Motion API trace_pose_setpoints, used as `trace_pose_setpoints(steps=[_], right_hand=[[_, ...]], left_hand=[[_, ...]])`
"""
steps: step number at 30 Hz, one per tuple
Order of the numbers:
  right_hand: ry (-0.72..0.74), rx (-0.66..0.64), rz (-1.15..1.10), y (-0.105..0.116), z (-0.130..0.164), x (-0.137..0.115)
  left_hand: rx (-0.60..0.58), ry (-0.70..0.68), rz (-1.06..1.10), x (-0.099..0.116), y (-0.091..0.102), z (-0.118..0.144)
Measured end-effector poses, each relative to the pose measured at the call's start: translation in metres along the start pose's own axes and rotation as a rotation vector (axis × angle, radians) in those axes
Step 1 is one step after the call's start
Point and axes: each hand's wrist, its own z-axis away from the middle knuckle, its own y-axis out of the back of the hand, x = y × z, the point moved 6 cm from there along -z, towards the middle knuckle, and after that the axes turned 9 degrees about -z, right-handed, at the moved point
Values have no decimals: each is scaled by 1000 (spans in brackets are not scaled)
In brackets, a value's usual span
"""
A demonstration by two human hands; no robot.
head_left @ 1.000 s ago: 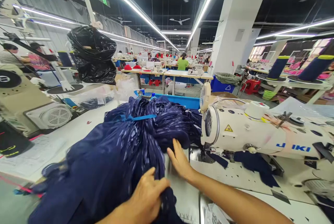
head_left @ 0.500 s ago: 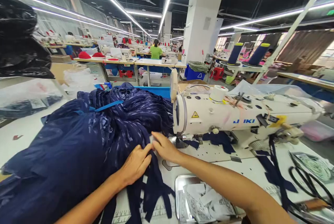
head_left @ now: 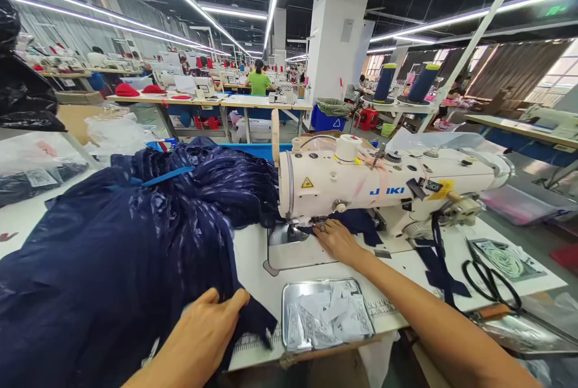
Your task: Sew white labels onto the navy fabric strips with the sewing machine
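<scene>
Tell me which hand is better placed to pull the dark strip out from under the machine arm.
Probably the right hand: it rests on the sewing machine bed, touching the navy strip by the needle. The left hand lies on the navy fabric pile at the near table edge, farther away.

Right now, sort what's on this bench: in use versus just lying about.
In use: left hand on navy fabric; right hand at sewing machine, on navy scraps.
Lying about: label tray, scissors, plastic bag.
</scene>
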Motion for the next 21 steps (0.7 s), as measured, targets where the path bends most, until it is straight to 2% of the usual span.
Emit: trace_pose_setpoints(steps=[5, 8, 10, 12, 15, 19, 21], right_hand=[[-51, 58, -65, 7, 11, 2], [-89, 100, -158, 20, 23, 4], [-91, 102, -206, 28, 33, 3], [-65, 89, -247, 35, 45, -1], [-9, 54, -293, 41, 61, -11], [25, 8, -327, 45, 74, -23], [33, -20, -351, 44, 74, -29]], left_hand=[[38, 5, -38, 7, 44, -29], [100, 7, -106, 15, 55, -52], [96, -45, -68, 27, 47, -70], [26, -87, 27, 39, 28, -87], [-43, -47, 57, 47, 2, -106], [-24, -53, 110, 42, -4, -109], [-87, -125, 143, 40, -4, -103]])
